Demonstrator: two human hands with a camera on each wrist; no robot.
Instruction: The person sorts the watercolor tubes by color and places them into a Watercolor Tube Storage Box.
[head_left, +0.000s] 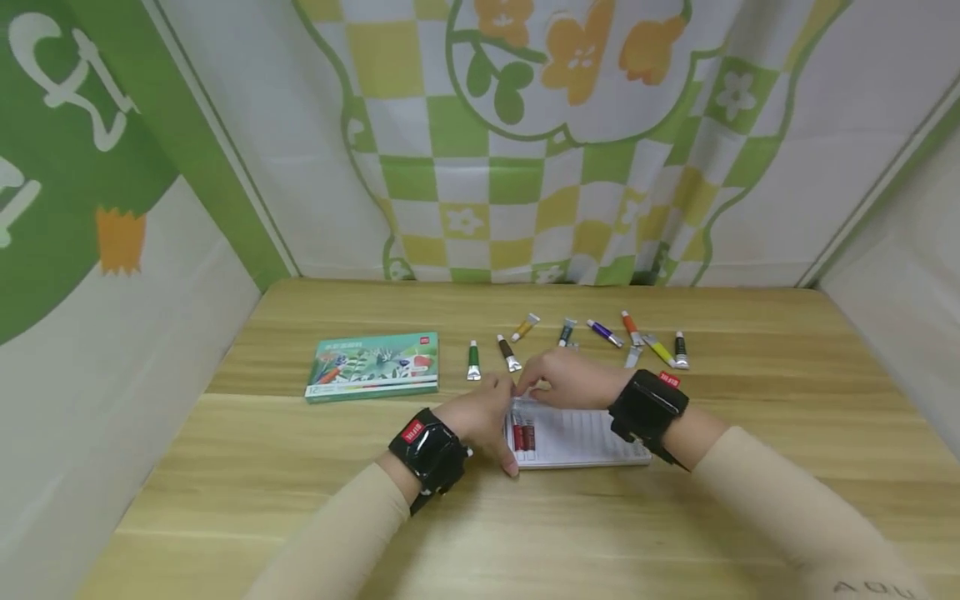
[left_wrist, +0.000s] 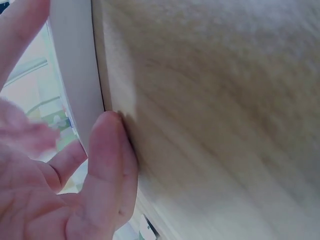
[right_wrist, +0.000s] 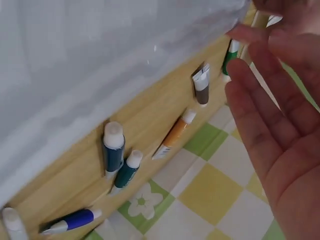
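While our left hand point(head_left: 483, 415) grips the white tray point(head_left: 585, 446) on the table point(head_left: 525, 542), we should keep it still; whether our right hand point(head_left: 572, 379) pinches anything at its far-left corner, we cannot tell.

Soft, flat, rather dim light covers the pale striped wooden table point(head_left: 225, 500), leaving faint shadows; from where I stand I can't place its source. Small highlights sit on the black plastic left-wrist camera point(head_left: 431, 454). In the left wrist view, the table's grain is soft and bare fingers point(left_wrist: 29, 134) smear. In the right, the shallow white rectangular tray point(right_wrist: 100, 75) looks grey around one tiny glint.
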